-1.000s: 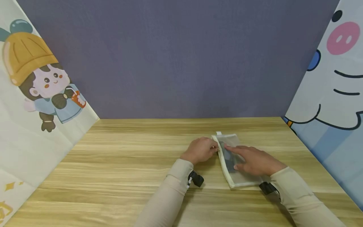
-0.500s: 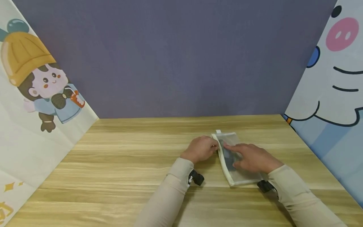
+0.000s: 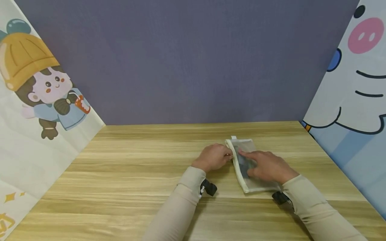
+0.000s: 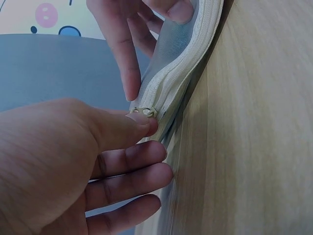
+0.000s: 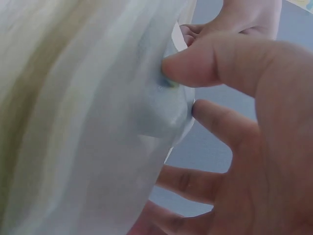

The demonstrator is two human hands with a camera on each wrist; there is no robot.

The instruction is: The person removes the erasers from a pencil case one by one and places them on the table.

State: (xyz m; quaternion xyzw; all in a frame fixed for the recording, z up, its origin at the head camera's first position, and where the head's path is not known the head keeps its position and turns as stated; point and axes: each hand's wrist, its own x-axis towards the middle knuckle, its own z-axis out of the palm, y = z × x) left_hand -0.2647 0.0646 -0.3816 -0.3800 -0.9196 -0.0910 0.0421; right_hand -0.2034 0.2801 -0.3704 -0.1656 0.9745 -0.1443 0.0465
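A flat, see-through mesh zip pouch (image 3: 256, 185) with cream edging lies on the table, right of the middle. Something dark (image 3: 245, 167) shows inside it through the mesh. My left hand (image 3: 212, 157) pinches the small metal zip pull (image 4: 146, 112) between thumb and index finger, on the cream zipper (image 4: 181, 68) along the pouch's left edge. The other left fingers are loosely bent below it. Over the pouch lies my right hand (image 3: 269, 165), its index finger stretched toward the zipper and its thumb spread, both pressing on the mesh.
The wooden table (image 3: 120, 187) meets a grey-purple back wall (image 3: 193, 63). Cartoon-printed panels stand on the left (image 3: 18, 144) and right (image 3: 359, 110). A white tab (image 3: 233, 137) sticks out from the pouch's far end.
The pouch and my right hand have shifted slightly away from me. My left hand stays almost in place, still pinching the zip pull.
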